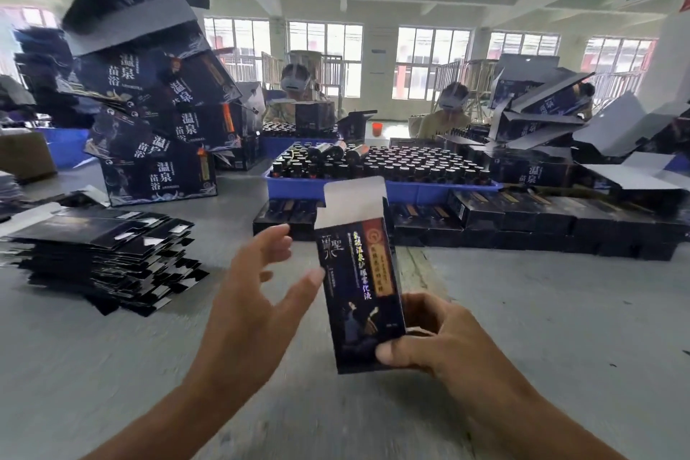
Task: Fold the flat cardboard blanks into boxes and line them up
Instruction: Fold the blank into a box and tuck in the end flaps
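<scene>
A small dark printed box point(358, 280) stands upright in the air above the grey table, its white top flap open and pointing up. My right hand point(429, 340) grips its lower end, thumb on the front face and fingers curled behind. My left hand point(257, 291) hovers just left of the box with fingers spread and relaxed, its fingertips close to the box's left edge, holding nothing. A stack of flat dark blanks point(104, 254) lies on the table at the left. A row of folded dark boxes point(522, 220) lies lined up across the table beyond my hands.
A blue tray point(395, 190) full of dark bottles sits behind the row. Large dark cartons point(157, 123) are piled high at the left, more open ones point(541, 116) at the right. Two people sit at the far side. A brown carton point(26, 153) is at the far left.
</scene>
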A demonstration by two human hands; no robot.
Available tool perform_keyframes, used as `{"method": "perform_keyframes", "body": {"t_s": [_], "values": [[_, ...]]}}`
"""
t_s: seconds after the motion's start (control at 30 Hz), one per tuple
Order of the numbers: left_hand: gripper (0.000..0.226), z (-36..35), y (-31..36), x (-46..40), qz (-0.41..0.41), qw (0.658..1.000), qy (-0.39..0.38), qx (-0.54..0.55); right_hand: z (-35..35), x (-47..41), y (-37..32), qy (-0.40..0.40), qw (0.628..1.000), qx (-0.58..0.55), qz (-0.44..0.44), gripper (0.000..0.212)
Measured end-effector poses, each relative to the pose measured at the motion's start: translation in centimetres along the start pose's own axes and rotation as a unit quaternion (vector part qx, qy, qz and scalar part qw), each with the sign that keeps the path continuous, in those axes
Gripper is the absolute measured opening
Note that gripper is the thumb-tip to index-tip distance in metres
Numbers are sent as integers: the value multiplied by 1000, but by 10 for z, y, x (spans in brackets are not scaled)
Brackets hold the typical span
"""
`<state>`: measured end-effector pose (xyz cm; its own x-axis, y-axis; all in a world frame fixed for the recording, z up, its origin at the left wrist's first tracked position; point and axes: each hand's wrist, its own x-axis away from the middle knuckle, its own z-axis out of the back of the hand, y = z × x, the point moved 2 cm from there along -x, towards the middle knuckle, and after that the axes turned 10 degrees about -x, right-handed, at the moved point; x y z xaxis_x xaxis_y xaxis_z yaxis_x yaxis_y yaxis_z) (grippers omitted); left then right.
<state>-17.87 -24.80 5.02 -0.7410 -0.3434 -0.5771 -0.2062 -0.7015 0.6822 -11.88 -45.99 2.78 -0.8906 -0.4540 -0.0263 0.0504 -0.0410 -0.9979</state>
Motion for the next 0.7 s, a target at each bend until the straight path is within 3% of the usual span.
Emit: {"method": "perform_keyframes", "body": {"t_s": [0.1, 0.23, 0.4, 0.53, 0.7], "values": [[57, -2, -3, -5, 97, 981, -94, 140, -4, -1, 0, -26, 999, 32, -20, 62], [39, -4, -2, -3, 85, 962, -153, 209, -4, 0, -2, -55, 997, 43, -16, 54], [37, 0, 1, -4, 66, 953, -196, 221, -2, -2, 0, -61, 996, 68, -2, 56], [41, -1, -1, -3, 67, 952, -205, 215, 1, -3, -3, -12, 997, 69, 43, 66], [43, -7, -2, 2, 51, 952, -215, 214, 7, -1, -9, 3, 996, 11, 91, 43]]}}
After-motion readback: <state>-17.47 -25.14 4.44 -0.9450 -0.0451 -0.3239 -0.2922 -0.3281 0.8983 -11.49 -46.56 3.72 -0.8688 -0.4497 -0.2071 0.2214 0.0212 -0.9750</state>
